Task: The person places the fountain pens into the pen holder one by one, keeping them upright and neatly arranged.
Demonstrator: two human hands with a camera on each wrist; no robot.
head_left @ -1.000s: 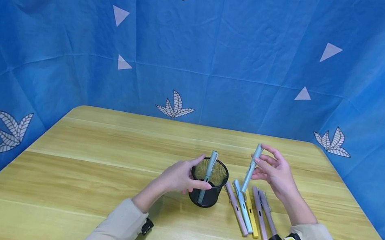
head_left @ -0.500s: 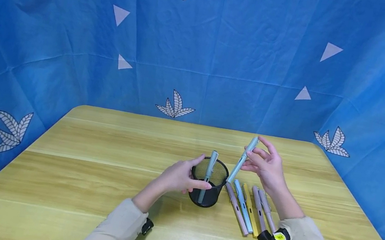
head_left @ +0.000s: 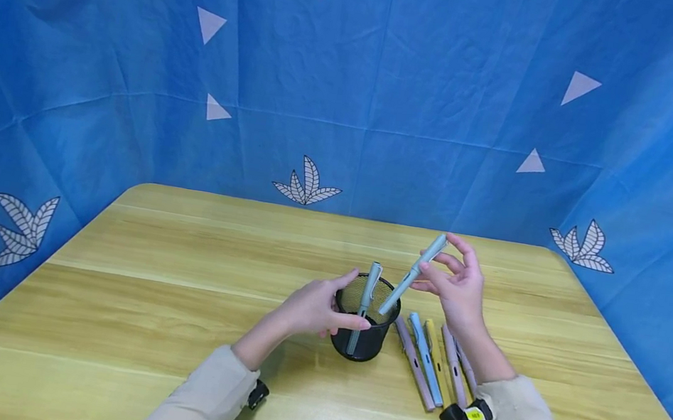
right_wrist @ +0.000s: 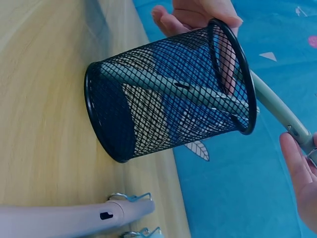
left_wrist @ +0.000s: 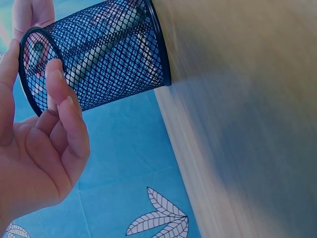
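A black mesh pen holder (head_left: 372, 344) stands upright on the table, with a grey-green pen (head_left: 369, 290) leaning inside it. My left hand (head_left: 308, 308) holds the holder near its rim, thumb on the near side and fingers round the far side. Between the thumb and fingers of my right hand (head_left: 459, 290), a pale blue-green pen (head_left: 413, 275) is pinched near its capped upper end. That pen slants down to the left, its lower end at the holder's mouth on the right side. In the right wrist view, the pinched pen (right_wrist: 277, 103) meets the rim area of the mesh holder (right_wrist: 168, 94).
Right of the holder several pens lie side by side on the wooden table (head_left: 165, 329): a mauve pen (head_left: 415, 368), a light blue pen (head_left: 427, 359), a yellow pen (head_left: 435, 346) and purple ones (head_left: 453, 363), partly under the right wrist. A blue curtain (head_left: 441, 110) hangs behind.
My right hand has moved left with the pinched pen, which has tilted further. Its lower end went from above the lying pens to the holder's mouth. The left hand and holder have stayed put.
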